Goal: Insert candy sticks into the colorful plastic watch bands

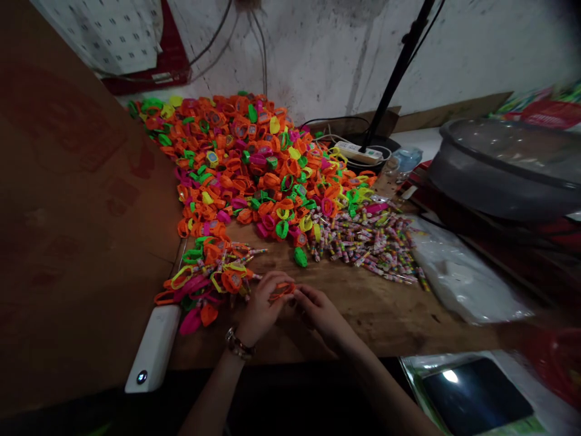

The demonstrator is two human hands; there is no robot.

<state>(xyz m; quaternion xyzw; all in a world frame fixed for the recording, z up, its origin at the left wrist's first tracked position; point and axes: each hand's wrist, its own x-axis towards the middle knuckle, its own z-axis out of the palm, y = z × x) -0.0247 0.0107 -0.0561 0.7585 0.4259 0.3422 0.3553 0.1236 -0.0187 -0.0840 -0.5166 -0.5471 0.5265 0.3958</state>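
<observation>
in the head view, the left hand [265, 303] was curled around an orange band [282, 292], gripping it above the wooden table [376, 315]. the right hand [318, 309] had its fingertips pinched at the band's near-right end. the 2 hands were close together, just right of a small heap of bright bands and wrapped sticks [213, 284]; the large multicolored pile [245, 163] lay beyond them.
</observation>
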